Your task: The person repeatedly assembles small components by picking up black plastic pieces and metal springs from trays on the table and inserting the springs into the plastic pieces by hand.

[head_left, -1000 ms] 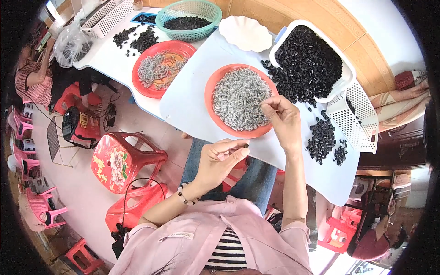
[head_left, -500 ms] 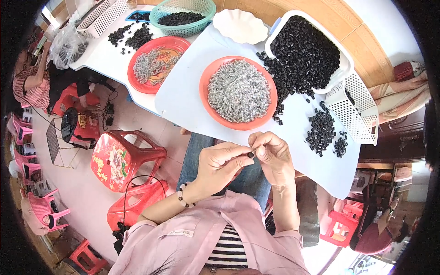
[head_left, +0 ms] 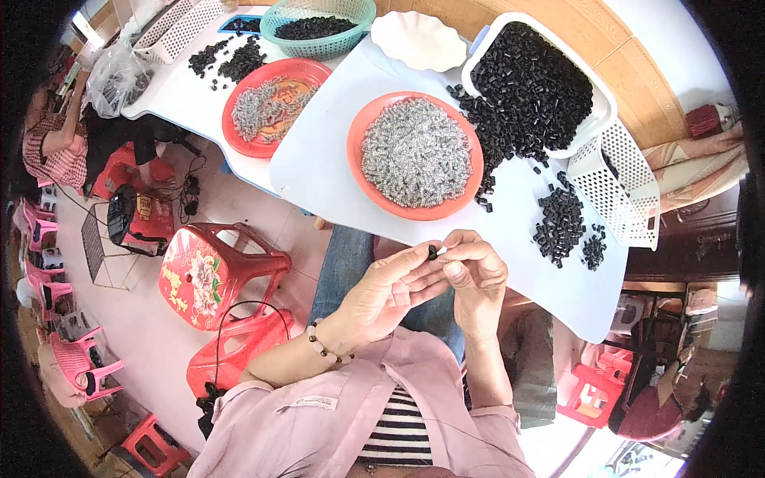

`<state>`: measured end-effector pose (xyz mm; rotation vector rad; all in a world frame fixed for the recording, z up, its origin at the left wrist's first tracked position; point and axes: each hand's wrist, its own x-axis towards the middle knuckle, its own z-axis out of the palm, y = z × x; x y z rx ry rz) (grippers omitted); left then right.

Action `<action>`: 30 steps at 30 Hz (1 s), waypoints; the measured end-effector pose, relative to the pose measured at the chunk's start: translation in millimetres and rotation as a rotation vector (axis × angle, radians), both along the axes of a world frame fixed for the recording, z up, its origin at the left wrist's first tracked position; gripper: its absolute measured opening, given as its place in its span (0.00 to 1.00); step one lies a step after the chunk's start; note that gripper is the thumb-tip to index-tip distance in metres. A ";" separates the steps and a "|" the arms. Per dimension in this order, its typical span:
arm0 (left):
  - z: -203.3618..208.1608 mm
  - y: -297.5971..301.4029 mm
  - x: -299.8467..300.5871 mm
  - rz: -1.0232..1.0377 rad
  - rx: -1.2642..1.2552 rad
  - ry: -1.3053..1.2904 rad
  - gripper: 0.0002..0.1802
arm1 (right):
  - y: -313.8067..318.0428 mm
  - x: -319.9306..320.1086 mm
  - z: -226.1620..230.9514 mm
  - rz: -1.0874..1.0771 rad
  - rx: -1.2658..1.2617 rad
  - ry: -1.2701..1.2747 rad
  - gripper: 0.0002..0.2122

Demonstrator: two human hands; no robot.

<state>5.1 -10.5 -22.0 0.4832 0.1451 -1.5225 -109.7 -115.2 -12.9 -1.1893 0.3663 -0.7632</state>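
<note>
A small black cylindrical piece (head_left: 433, 252) sits pinched at the fingertips of my left hand (head_left: 378, 293), whose lower fingers are loosely extended. My right hand (head_left: 479, 275) is close beside it, thumb and index finger pressed together; what they grip, if anything, is too small to make out. Both hands hover at the table's near edge, above my lap. Just beyond them lies an orange plate (head_left: 357, 177) heaped with small silvery coil-like pieces (head_left: 414, 151). To the right, two loose piles of black pieces (head_left: 558, 229) rest on the pale tabletop (head_left: 510, 263).
A white bin (head_left: 603, 99) spills black pieces at the back right, beside a white perforated basket (head_left: 629, 187). Behind are a scalloped cream dish (head_left: 418, 41), a green basket (head_left: 319, 52) and a red plate (head_left: 239, 127). Red stools (head_left: 191, 275) stand left; another person (head_left: 54, 143) sits farther off.
The black piece has risen slightly, away from my body. My left hand's lower fingers have opened out, and my right fingertips have drawn a little apart from the piece.
</note>
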 end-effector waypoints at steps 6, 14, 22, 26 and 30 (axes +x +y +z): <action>-5.8 1.5 -6.9 -0.020 0.023 0.132 0.20 | 2.3 -1.8 -13.8 -0.083 -0.105 0.122 0.06; -5.2 2.9 -10.0 -0.005 0.016 0.061 0.20 | 3.3 0.2 -11.2 -0.228 -0.390 0.201 0.08; -14.6 5.0 -13.3 -0.017 0.021 0.012 0.17 | -4.6 -9.7 -7.3 -0.239 -0.721 0.311 0.10; -18.6 6.3 -9.4 -0.068 -0.053 -0.270 0.17 | -12.4 -19.2 0.1 -0.152 -0.720 0.355 0.10; -14.2 5.4 -4.6 -0.086 -0.040 -0.610 0.15 | -17.6 -27.7 12.8 -0.050 -0.728 0.430 0.10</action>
